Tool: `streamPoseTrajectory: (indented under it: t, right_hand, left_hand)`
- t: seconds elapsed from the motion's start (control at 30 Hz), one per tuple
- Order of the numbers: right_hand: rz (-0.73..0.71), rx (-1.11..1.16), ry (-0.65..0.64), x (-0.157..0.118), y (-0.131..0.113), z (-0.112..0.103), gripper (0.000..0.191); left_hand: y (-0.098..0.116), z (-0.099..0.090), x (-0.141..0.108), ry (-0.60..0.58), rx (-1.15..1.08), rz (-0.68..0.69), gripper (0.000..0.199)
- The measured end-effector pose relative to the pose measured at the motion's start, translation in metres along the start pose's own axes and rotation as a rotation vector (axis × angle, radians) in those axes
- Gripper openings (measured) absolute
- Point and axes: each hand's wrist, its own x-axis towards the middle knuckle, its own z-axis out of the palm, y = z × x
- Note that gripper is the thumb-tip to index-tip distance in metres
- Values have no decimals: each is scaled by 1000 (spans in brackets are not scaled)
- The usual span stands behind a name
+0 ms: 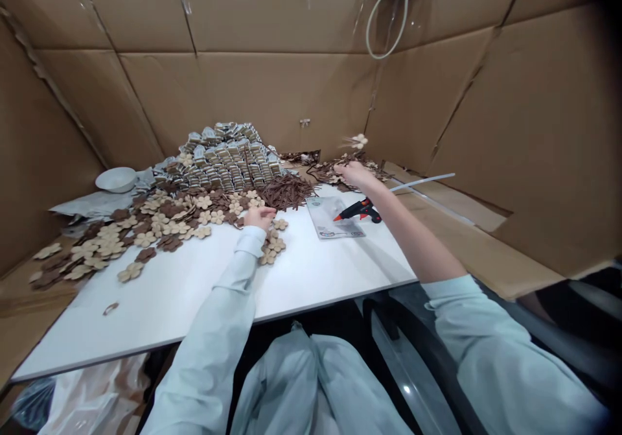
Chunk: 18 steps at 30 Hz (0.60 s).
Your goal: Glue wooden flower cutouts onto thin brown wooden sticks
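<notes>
Pale blue sleeves on both arms, reaching out over a white board walled in by brown cardboard panels. Left hand low on the board, palm down, fingers loosely curled, right against a scatter of beige and brown wooden flower cut-outs; whether anything sits inside the fingers, impossible to tell. Right hand raised at the far edge of the board, fingers bunched, over a second heap of dark sticks and flowers. Just above it, one beige flower on thin stems, either pinched in the fingers or only standing behind the hand, no telling from this view. Between the hands, a bundle of thin dark brown sticks, and beyond it a tall mound of small silver-wrapped packets. Below the right hand, a black hot glue gun with a red nozzle, lying on a printed card package, a long white glue stick just behind it. Far left, a white bowl on crumpled grey plastic sheeting.
</notes>
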Motion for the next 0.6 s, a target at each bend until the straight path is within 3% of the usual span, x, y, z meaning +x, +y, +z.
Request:
streamPoseTrajectory:
  t: [0.07, 0.2, 0.27, 0.4, 0.5, 0.6]
  right_hand:
    - [-79, -93, -120, -10, 0, 16, 35]
    - [-397, -315, -598, -54, 0, 60, 27]
    - [-490, -547, -598, -74, 2, 77, 25]
    - [-678, -816, -380, -96, 8, 89, 27]
    - [-756, -818, -371, -94, 8, 85, 28]
    - [-717, -650, -470, -84, 2, 77, 21]
  left_hand:
    - [2, 5, -3, -57, 132, 54, 15]
    - [0, 10, -5, -77, 341, 154, 18]
    - [-4, 8, -4, -53, 401, 146, 19]
    - [-8, 2, 1, -17, 452, 73, 20]
    - [-7, 0, 0, -23, 439, 73, 20]
    - [-4, 0, -1, -23, 428, 95, 20]
